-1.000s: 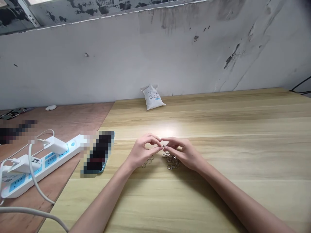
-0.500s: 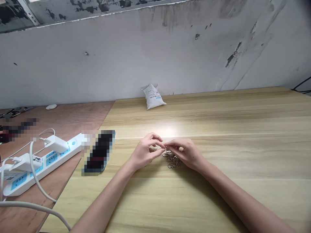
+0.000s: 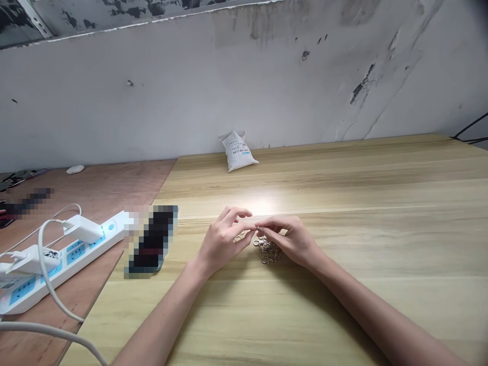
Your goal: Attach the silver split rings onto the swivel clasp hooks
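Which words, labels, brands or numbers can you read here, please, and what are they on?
No text can be read for certain.
White plastic bag: dark print and a blue patch, too small to read.
White charger on the power strip: dark marking, too blurred to read.

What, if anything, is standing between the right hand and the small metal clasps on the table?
Nothing visible does: the right hand is close beside the metal clasps, partly covering them in this view. The left hand meets its fingertips, not blocking the clasps; anything pinched there is too small to tell.
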Available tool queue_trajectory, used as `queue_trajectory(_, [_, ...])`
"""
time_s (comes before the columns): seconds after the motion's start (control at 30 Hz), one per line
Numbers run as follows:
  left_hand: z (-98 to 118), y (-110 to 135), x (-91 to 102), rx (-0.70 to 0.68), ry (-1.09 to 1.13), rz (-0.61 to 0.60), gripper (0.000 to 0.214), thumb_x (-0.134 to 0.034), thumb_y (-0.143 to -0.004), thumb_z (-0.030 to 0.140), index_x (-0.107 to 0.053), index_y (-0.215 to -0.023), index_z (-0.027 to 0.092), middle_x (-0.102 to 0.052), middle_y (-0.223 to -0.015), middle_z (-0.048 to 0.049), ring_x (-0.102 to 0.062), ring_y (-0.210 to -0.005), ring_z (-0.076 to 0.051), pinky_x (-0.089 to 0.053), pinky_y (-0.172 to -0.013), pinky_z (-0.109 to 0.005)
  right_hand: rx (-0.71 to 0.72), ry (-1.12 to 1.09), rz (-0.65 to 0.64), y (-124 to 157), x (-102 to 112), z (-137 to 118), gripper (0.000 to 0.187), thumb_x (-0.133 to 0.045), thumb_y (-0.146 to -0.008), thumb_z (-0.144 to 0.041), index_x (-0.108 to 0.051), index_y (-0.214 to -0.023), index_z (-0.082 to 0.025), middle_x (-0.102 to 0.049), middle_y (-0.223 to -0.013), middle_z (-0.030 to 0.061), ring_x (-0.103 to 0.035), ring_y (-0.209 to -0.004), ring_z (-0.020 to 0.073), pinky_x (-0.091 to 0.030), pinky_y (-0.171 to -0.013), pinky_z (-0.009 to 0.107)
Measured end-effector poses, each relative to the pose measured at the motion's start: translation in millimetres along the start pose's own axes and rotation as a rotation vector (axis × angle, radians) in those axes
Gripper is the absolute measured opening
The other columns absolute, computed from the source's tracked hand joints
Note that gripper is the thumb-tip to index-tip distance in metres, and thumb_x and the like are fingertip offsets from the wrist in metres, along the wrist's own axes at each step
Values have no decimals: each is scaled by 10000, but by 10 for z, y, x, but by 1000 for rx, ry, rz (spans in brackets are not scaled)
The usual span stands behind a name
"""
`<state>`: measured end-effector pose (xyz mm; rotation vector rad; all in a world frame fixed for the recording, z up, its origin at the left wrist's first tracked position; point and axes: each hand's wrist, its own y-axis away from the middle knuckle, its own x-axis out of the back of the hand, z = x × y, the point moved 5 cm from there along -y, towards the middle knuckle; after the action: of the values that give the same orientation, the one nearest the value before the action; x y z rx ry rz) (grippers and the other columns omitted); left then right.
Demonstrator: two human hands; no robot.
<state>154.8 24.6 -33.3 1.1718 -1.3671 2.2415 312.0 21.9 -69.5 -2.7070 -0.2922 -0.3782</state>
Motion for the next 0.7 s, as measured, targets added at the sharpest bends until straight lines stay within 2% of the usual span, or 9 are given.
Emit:
queue_trajectory(0.13, [12,-6,15,-4,25,23,94,-605,-884,165,-684,-900,212,-650,-1009,-70,-593,-943,-189,-566,-717,-309,-62,-108,-4,-1,-6,21,205,-625,-883,-372,-749,-950,-222,-756,-822,48,-697,-692,170,-536,-595,268])
queue_trajectory(0.3, [-13,12,-19,32,44,-23,88,-597,-888,179,-678,-896,211,-647,-1027,-71,-599,-946,-189,-566,-735,-314,-77,-115,-38,-8,-16,-8,224,-606,-898,-379,-754,-981,-232,-759,-882,54,-701,-772,182,-548,-679,296])
queue_trajectory(0.4, [-24,24,-43,47,39,-60,86,-590,-891,188,-674,-893,206,-642,-1059,-77,-602,-966,-195,-568,-740,-317,-91,-117,-71,-6,-25,2,248,-594,-905,-395,-752,-1000,-230,-758,-911,55,-689,-762,175,-536,-663,286])
queue_trajectory(0.57, [17,21,-61,3,2,-82,85,-592,-862,137,-650,-853,198,-651,-1060,-72,-600,-982,-201,-556,-705,-295,-160,-125,-141,8,-48,28,277,-594,-901,-414,-759,-964,-200,-751,-845,58,-678,-732,176,-533,-642,283])
queue_trajectory(0.7, [30,16,-60,5,-26,-75,66,-599,-851,134,-630,-843,192,-653,-1062,-68,-600,-972,-200,-544,-697,-289,-157,-179,-198,-4,-60,-4,290,-583,-908,-411,-752,-1010,-199,-753,-916,66,-687,-821,194,-547,-730,316])
